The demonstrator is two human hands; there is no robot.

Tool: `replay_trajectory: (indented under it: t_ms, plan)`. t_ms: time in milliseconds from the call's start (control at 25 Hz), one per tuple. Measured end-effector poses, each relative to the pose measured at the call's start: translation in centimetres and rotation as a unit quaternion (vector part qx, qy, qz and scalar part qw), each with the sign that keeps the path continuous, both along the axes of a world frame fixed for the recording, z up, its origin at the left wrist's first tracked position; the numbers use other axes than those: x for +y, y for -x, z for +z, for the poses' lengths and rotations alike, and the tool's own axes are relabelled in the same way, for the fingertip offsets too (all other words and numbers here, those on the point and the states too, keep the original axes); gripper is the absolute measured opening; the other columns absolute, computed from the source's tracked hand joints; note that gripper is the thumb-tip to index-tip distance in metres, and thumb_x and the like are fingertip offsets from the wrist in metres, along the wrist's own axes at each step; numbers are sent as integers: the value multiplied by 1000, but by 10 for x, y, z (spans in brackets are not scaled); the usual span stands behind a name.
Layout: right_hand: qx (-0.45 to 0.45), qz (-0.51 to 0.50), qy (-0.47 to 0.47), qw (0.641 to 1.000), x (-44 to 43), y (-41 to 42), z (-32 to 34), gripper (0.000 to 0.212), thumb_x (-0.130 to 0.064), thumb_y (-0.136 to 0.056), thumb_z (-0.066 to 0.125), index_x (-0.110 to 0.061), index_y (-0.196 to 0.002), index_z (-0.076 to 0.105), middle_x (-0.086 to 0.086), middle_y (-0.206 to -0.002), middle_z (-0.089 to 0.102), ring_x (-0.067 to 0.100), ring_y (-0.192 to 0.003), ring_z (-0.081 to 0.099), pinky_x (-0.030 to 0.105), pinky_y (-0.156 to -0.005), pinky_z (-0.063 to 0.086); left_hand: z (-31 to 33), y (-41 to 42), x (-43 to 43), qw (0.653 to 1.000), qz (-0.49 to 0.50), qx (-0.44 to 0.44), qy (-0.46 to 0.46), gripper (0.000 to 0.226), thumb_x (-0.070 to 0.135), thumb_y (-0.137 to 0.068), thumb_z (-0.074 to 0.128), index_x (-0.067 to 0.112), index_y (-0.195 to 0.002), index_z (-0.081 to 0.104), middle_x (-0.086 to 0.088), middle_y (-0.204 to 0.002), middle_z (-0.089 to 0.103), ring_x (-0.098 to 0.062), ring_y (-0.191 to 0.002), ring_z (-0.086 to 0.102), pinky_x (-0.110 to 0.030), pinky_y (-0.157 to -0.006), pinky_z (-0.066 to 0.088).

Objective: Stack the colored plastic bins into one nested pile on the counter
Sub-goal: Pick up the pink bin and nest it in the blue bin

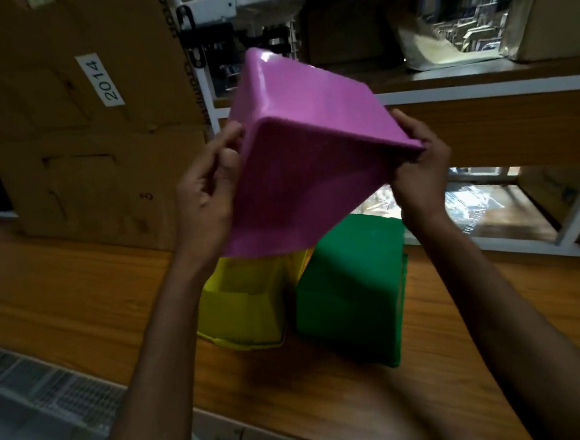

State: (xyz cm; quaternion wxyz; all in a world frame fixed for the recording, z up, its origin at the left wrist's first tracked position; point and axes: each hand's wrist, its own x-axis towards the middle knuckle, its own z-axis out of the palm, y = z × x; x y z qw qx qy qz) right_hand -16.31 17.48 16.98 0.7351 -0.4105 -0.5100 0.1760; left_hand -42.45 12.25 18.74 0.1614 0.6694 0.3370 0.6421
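In the middle of the frame, the left hand [208, 198] and right hand [415, 173] hold a tilted pink bin [310, 142] above the yellow bin [243, 305] and green bin [352, 291], which stand side by side on the table [80, 289].

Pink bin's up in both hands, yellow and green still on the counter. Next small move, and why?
Probably lower the pink bin onto the yellow bin just beneath it. Left hand and right hand hold it tilted, closed base up; yellow and the green bin sit side by side, also base up, unstacked.
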Motion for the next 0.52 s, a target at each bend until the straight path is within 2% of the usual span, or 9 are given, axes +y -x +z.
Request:
replay_trajectory:
  t_ms: [80, 200, 280, 360, 440, 520]
  plan:
    - [59, 22, 53, 997, -3, -12, -2, 46, 4, -90, 60, -16, -131, 67, 3, -125, 71, 25, -117, 68, 50, -91, 61, -14, 5, -3, 991, 76, 96, -49, 35, 28, -101, 62, 19, -135, 61, 2, -137, 60, -13, -129, 58, -24, -101, 49]
    - [103, 58, 127, 985, -11, -25, -7, 46, 6, -94, 51, -23, -127, 65, 5, -121, 70, 22, -102, 68, 34, -70, 62, -33, 13, -6, 968, 161, 175, -84, 41, 7, -96, 68, 14, -137, 64, -4, -135, 64, -16, -125, 61, -35, -99, 54]
    - [148, 74, 165, 972, -12, -27, -15, 41, 6, -93, 54, -16, -127, 59, 4, -110, 68, 18, -91, 66, 29, -64, 60, -38, 7, -12, 959, 202, 185, -78, 40, 11, -97, 66, 16, -137, 64, -3, -131, 69, -15, -118, 67, -38, -93, 58]
    - [198, 121, 176, 957, -15, -23, -18, 48, 11, -88, 60, 0, -135, 54, 4, -102, 68, 15, -86, 68, 26, -67, 58, -40, 0, -14, 960, 215, 171, -50, 40, 13, -97, 64, 18, -136, 64, 0, -125, 72, -14, -108, 70, -37, -88, 61]
    - [207, 179, 146, 951, -29, -14, -16, 56, 17, -85, 59, 7, -140, 51, 7, -105, 71, 14, -88, 71, 24, -74, 59, -44, 0, -9, 973, 206, 100, -3, 39, 12, -97, 62, 17, -135, 65, 0, -122, 73, -11, -103, 71, -30, -87, 60]
    - [104, 202, 110, 968, -54, 0, -13, 60, 13, -88, 58, -6, -145, 52, 6, -123, 70, 16, -104, 70, 26, -85, 59, -52, 11, 6, 982, 183, -12, 37, 36, 8, -94, 63, 10, -130, 68, -2, -117, 73, -2, -97, 69, -21, -84, 55]
